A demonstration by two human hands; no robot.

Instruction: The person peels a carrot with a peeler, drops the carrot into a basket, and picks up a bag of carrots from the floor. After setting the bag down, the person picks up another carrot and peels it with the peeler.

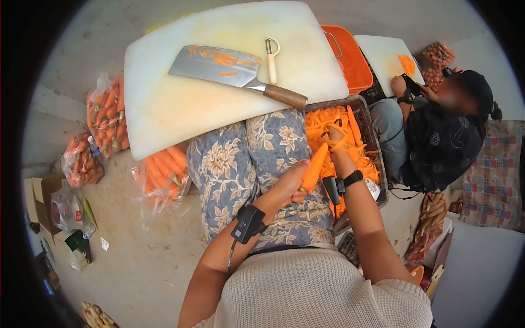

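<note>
My left hand (294, 183) is closed around the thick end of a peeled-looking carrot (315, 168), which points up and to the right over my lap. Beside the carrot's tip, my right hand (340, 150) is over a dark crate (377, 147) full of orange carrot peelings (365, 164). Long strips loop over its fingers and partly hide them; the fingers look curled around peelings. Black devices with straps sit on both wrists. A cleaver (219, 65) with orange scraps on its blade and a pale-handled peeler (272, 61) lie on a large white cutting board (158, 104) above my knees.
Bags of carrots (106, 117) stand left of the board, with an open bag (164, 172) nearer my leg. An orange basket (347, 60) is behind the crate. At right, a seated person (445, 134) works at another white board (377, 49) holding shredded carrot.
</note>
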